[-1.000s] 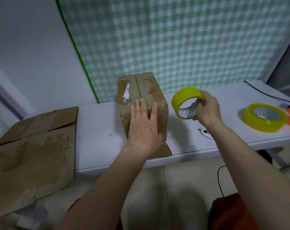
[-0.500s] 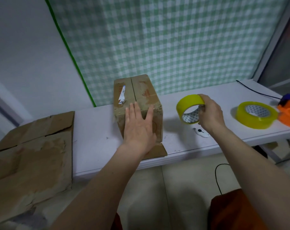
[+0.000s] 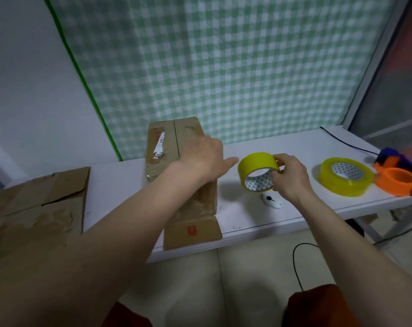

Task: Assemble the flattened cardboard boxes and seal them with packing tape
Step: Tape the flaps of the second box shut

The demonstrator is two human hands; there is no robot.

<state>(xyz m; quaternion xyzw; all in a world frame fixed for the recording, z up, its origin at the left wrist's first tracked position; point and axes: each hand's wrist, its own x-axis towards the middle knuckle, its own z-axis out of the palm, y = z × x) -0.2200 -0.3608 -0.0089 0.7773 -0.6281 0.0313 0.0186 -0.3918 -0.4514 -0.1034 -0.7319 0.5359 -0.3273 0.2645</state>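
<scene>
Left hand (image 3: 203, 159) left box front, reaching toward tape roll (image 3: 258, 172).

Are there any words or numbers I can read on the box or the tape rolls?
None can be read.
Red stamp on the cardboard box's front flap: too blurred.
Torn white label on the box top: print too small.
Tape roll in the right hand: inner pattern only, no words.

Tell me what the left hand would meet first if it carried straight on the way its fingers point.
Probably the yellow tape roll held upright in the right hand. The left hand, over the cardboard box, points rightward at it across a bare gap; depth is unclear.
</scene>
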